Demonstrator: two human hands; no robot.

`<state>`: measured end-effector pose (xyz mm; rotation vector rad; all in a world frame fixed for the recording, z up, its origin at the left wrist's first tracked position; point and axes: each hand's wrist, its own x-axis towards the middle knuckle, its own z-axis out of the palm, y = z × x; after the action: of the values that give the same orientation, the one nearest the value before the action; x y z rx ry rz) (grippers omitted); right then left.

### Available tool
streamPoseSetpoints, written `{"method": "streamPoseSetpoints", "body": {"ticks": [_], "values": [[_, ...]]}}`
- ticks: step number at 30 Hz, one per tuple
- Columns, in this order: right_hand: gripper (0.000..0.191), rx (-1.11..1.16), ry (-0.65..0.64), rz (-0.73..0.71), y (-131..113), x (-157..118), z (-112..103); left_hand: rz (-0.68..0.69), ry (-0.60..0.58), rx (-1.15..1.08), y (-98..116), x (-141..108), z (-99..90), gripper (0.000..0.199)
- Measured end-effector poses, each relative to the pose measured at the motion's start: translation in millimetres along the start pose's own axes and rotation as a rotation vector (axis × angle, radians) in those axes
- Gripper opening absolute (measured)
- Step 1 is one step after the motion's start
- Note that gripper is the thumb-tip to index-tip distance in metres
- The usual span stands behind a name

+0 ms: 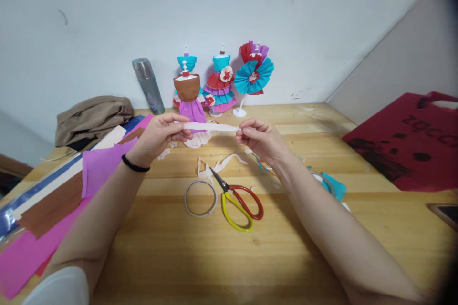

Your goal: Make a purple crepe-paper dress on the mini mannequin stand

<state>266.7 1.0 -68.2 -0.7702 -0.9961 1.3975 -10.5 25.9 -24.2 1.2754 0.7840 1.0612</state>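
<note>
A narrow white strip, paper or cloth, is stretched level between my two hands above the table. My left hand pinches its left end, and my right hand pinches the right end. Just behind the strip stands a small dress form in a brown top and purple skirt. Below, on the wood, lie scissors with one red and one yellow handle, blades partly spread. Beside them are a roll of tape and crumpled white scraps.
More dress forms in coloured paper stand against the wall, near a grey bottle. Coloured sheets and a brown cloth lie at the left. Blue scraps and a red bag are at the right.
</note>
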Motion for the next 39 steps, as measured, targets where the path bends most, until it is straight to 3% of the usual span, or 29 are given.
{"method": "streamPoseSetpoints", "body": {"ticks": [7,12,19,34,39], "values": [[0.031,-0.032,-0.01,-0.039,-3,-1,2,0.012,0.01,0.025,-1,1,-0.3,0.02],[0.038,-0.113,0.041,-0.077,0,0,3,0.033,-0.045,0.158,1,-2,1.3,0.018],[0.026,-0.432,0.174,-0.164,-3,-3,9,0.089,0.008,0.462,2,-1,5.6,0.028],[0.003,-0.927,0.181,-0.446,-6,-7,6,0.023,0.056,0.491,-12,6,7.1,0.026],[0.01,-1.186,0.136,-0.59,-8,-9,3,0.041,-0.058,0.736,-8,6,1.9,0.05]]}}
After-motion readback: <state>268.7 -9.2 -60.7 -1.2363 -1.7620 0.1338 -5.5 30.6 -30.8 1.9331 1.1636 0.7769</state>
